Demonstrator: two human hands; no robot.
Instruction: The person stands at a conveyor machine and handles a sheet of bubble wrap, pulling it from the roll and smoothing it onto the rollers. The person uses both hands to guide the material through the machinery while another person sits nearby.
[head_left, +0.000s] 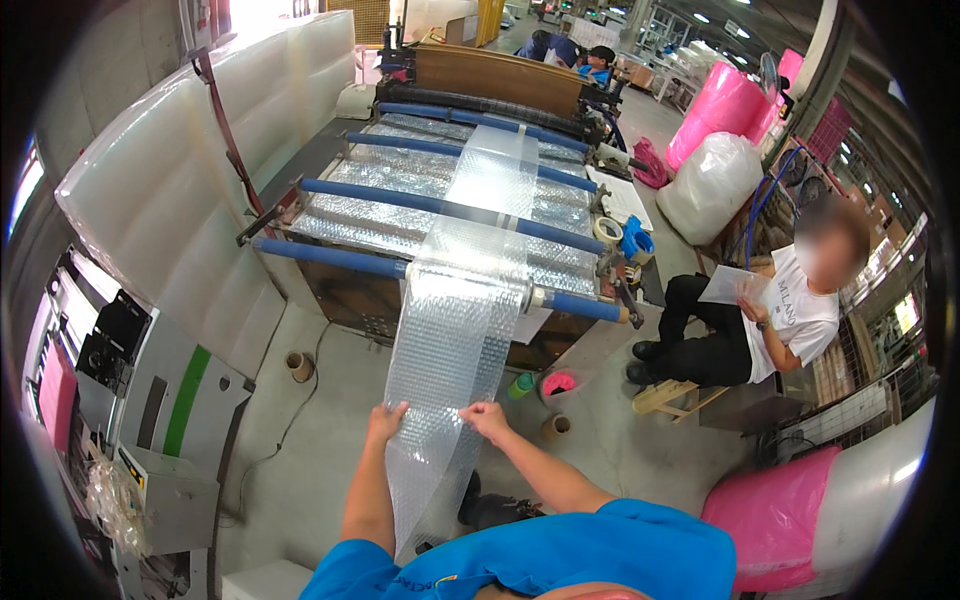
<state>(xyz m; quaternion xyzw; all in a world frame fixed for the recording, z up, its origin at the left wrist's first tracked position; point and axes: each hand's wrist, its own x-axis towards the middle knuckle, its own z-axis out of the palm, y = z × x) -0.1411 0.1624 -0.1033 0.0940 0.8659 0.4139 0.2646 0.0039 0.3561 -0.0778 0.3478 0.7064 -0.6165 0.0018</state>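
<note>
A long clear strip of bubble wrap point(455, 345) runs over the machine's blue rollers point(340, 260) and hangs down toward my body. My left hand point(386, 420) pinches its left edge, thumb on top. With fingers closed, my right hand point(486, 420) grips the wrap nearer its right side. Between the hands the sheet is fairly flat; below them it folds and narrows to a point by my blue shirt. What my fingers do on the underside is hidden.
A person point(790, 310) sits at the right on a wooden stool point(662, 394), holding papers. Tape rolls point(607, 231) lie on the machine's right side. Cardboard tubes point(299, 366) and a pink-lined bin point(558, 388) stand on the floor. Large wrapped bundles point(200, 150) line the left.
</note>
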